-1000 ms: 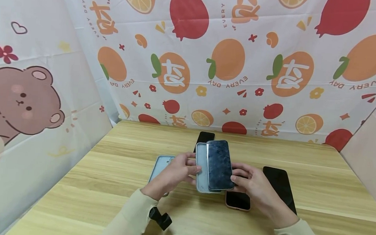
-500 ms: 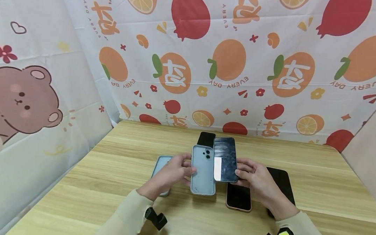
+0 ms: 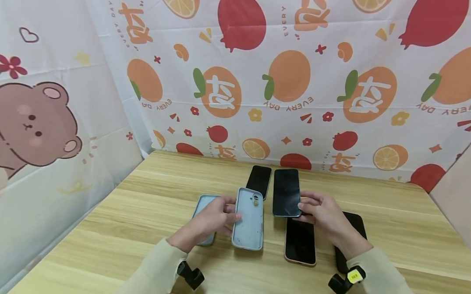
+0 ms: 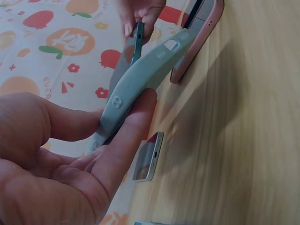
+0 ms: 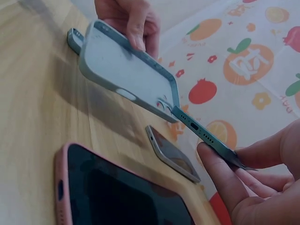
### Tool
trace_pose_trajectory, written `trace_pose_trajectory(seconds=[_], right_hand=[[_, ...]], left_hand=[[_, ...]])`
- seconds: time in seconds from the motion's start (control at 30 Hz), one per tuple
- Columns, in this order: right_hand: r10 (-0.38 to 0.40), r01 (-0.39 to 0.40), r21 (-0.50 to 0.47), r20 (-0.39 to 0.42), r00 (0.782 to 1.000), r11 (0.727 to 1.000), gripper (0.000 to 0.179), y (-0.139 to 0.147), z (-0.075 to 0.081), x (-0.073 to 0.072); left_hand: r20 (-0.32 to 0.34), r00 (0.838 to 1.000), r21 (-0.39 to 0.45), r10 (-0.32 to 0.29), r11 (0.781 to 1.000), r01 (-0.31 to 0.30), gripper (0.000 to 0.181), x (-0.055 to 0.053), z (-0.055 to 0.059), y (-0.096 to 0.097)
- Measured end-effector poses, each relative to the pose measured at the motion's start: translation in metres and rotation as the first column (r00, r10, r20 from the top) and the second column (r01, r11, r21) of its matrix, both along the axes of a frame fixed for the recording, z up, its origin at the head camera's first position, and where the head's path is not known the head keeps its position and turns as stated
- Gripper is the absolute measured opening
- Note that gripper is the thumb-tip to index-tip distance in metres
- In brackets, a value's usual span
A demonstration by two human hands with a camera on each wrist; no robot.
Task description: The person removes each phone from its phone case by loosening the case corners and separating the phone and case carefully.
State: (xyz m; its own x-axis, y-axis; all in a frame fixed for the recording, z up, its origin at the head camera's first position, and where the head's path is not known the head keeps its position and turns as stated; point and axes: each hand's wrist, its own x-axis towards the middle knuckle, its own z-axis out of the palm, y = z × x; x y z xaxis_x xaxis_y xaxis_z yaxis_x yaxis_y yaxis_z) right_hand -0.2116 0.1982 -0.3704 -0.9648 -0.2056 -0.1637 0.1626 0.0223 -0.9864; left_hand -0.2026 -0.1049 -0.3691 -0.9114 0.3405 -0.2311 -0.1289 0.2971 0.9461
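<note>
My left hand (image 3: 212,216) pinches the left edge of a pale blue phone case (image 3: 249,220), thumb on one side and fingers behind. The case's hollow inside faces me, with its camera cutout at the upper right. In the left wrist view the case (image 4: 140,77) shows edge-on, held above the table. My right hand (image 3: 325,219) grips the lower right side of a dark-screened phone (image 3: 287,193). Its teal edge with the charging port (image 5: 206,133) faces the right wrist camera. A gap separates phone and case in the head view.
On the wooden table (image 3: 137,230) lie a black-screened phone (image 3: 259,179) at the back, a phone in a pink case (image 3: 300,242) and a black phone (image 3: 356,224) partly under the right forearm. Another light blue case or phone (image 3: 204,202) sits partly behind the left hand. A printed cloth (image 3: 283,136) hangs behind.
The phone has come out of the case and moved right and up with my right hand. My left hand has drawn the case slightly left and down, baring its inside.
</note>
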Motion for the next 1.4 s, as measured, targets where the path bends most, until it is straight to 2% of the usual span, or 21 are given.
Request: trace_pose_trajectory(seconds=[0.3,0.7,0.93,1.17,1.3,1.4], right_hand=[[-0.019,0.018,0.019,0.013,1.000,1.000,0.052,-0.001,-0.005,-0.022],[-0.022,0.018,0.071,0.043,0.999,0.997,0.050,-0.004,-0.009,-0.052],[-0.023,0.019,0.056,0.073,0.997,0.998,0.051,-0.006,-0.015,-0.061],[-0.033,0.027,0.081,0.067,0.997,0.996,0.051,-0.006,-0.022,-0.066],[-0.036,0.029,0.109,0.063,0.997,0.994,0.051,-0.007,-0.023,-0.069],[-0.037,0.028,0.166,0.053,0.998,0.986,0.050,-0.008,-0.024,-0.071]], left_hand=[[-0.014,0.999,-0.036,-0.038,0.999,0.037,0.054,0.001,-0.005,-0.003],[-0.030,0.999,-0.059,-0.032,0.998,0.030,0.052,0.003,-0.012,-0.001],[-0.083,0.996,-0.114,-0.019,0.993,0.009,0.056,0.004,-0.017,0.003],[-0.132,0.991,-0.213,-0.008,0.977,-0.020,0.060,0.006,-0.017,0.006],[-0.172,0.985,-0.281,-0.016,0.959,-0.033,0.057,0.007,-0.015,0.008],[-0.213,0.977,-0.333,-0.028,0.942,-0.046,0.055,0.008,-0.015,0.010]])
